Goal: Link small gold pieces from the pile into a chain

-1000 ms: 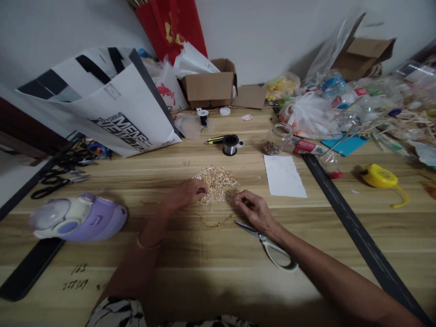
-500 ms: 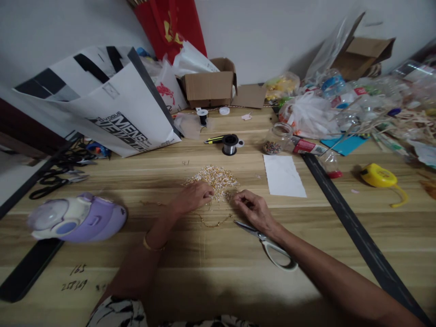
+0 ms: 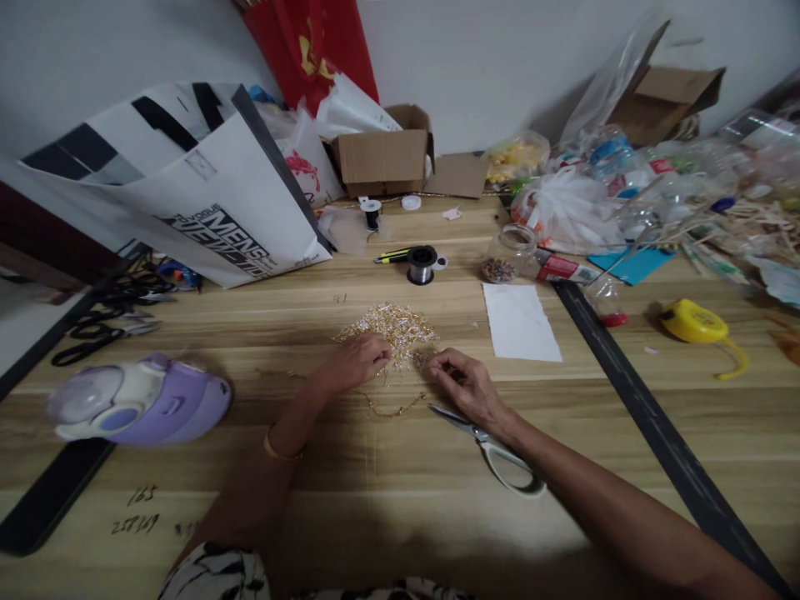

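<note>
A pile of small gold and clear beads (image 3: 400, 323) lies in the middle of the wooden table. At its near left edge my left hand (image 3: 359, 360) is closed, thumb and fingers pinched together; whatever they hold is too small to make out. My right hand (image 3: 462, 379) is at the pile's near right edge, its thumb and forefinger also pinched, with the contents not distinguishable. Between my wrists a thin gold beaded chain (image 3: 398, 412) curves over the wood, and it passes under my left forearm. Scissors (image 3: 493, 450) with pale handles lie partly beneath my right wrist.
Beyond the beads stand a wire spool (image 3: 422, 265), a cutter knife (image 3: 392, 255) and a jar of beads (image 3: 507, 254). White paper (image 3: 522, 322) and a yellow tape measure (image 3: 695, 322) lie to the right. A purple bottle (image 3: 143, 400) and black-handled scissors (image 3: 91, 343) are leftward.
Both hands stay almost in the same place, pinched at the pile's near edge. The view has shifted very slightly; nothing else visibly differs.
</note>
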Available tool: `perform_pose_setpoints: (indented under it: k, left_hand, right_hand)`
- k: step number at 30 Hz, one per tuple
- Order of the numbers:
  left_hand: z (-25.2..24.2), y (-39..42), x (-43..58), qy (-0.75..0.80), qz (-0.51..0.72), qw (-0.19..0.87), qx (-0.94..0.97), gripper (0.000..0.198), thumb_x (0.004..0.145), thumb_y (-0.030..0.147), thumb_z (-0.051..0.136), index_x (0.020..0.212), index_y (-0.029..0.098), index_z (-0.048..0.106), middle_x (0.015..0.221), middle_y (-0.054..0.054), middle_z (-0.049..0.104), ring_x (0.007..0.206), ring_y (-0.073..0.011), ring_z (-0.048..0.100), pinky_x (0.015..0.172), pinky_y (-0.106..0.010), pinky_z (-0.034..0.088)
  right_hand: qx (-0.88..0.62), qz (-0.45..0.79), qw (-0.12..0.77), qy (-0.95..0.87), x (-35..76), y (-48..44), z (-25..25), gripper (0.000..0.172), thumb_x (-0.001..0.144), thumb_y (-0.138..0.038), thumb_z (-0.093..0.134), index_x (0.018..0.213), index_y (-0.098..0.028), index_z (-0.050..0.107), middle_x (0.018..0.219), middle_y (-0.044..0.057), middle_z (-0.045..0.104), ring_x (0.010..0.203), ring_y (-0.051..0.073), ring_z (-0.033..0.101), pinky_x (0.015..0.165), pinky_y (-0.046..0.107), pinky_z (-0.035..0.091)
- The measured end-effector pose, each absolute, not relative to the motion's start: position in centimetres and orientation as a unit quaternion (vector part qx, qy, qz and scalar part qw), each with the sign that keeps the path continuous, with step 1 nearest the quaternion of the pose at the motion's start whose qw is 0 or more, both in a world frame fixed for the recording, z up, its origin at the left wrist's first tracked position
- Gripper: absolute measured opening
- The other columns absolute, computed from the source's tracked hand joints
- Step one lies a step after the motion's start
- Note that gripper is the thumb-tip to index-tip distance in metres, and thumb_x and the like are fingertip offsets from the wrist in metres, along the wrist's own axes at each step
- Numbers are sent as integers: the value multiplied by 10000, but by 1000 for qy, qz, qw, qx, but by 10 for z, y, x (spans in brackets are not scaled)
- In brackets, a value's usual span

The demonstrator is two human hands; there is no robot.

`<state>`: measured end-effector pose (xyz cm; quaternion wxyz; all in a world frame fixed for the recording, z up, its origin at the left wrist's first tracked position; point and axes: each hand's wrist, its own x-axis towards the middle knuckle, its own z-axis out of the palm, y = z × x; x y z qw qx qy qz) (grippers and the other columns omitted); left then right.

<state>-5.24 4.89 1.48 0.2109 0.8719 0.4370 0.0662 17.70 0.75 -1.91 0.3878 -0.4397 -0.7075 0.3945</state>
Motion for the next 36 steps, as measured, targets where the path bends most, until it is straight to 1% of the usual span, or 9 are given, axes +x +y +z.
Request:
perform_pose_setpoints:
  k: [3, 8, 14, 19, 22, 28, 32, 36]
  left_hand:
    - [11, 52, -54, 447, 83, 233, 860, 145, 795, 179, 475, 746, 162, 611, 746, -25, 591, 738, -152, 512, 691, -251, 374]
    - [10, 55, -55, 498, 115, 300, 805, 155, 779, 215, 508, 753, 146, 644, 694, -11, 628, 621, -122, 525, 579, -217, 366]
    - [12, 56, -56, 488, 132, 316, 803, 178, 782, 236, 505, 751, 135, 648, 719, -18, 652, 648, -126, 549, 595, -212, 377]
    - [12, 56, -56, 495, 132, 338, 790, 186, 771, 253, 522, 711, 129, 648, 642, -2, 631, 589, -110, 528, 551, -202, 360]
    - [12, 56, -56, 508, 151, 353, 771, 177, 745, 262, 552, 706, 122, 653, 635, -1, 634, 574, -104, 529, 535, -193, 369]
    - [16, 59, -64, 551, 220, 320, 739, 191, 715, 298, 588, 710, 124, 666, 596, 2, 617, 543, -91, 520, 523, -185, 387]
    - [18, 63, -74, 570, 282, 284, 718, 152, 688, 271, 598, 693, 129, 652, 583, 7, 610, 521, -85, 511, 500, -179, 394]
    - [17, 69, -85, 593, 314, 271, 690, 171, 672, 275, 607, 730, 124, 661, 611, -9, 631, 544, -98, 542, 527, -193, 423]
  right_hand:
    - [-437, 398, 389, -707, 177, 8, -19, 136, 836, -267, 516, 797, -169, 601, 748, 34, 613, 678, 145, 549, 588, 238, 415]
    - [-436, 399, 391, -706, 177, 8, -19, 138, 837, -269, 513, 789, -171, 598, 747, 33, 609, 676, 144, 545, 588, 237, 413]
    - [-435, 397, 392, -707, 177, 7, -16, 136, 838, -267, 512, 797, -169, 598, 735, 30, 599, 663, 143, 536, 579, 237, 403]
    - [-438, 394, 390, -708, 177, 7, -17, 133, 839, -255, 514, 793, -164, 599, 726, 27, 594, 649, 136, 530, 568, 231, 396]
    - [-434, 393, 391, -710, 177, 7, -18, 127, 841, -241, 512, 792, -163, 598, 730, 27, 594, 652, 133, 528, 571, 227, 398]
    - [-436, 398, 394, -705, 177, 7, -18, 111, 838, -230, 518, 791, -158, 588, 731, 25, 591, 645, 127, 524, 571, 223, 398]
    - [-433, 398, 394, -707, 177, 7, -19, 90, 830, -210, 521, 804, -161, 592, 743, 25, 598, 655, 129, 528, 572, 222, 395]
    - [-437, 397, 392, -706, 177, 7, -19, 102, 835, -225, 519, 800, -162, 591, 736, 26, 599, 659, 134, 534, 578, 228, 398]
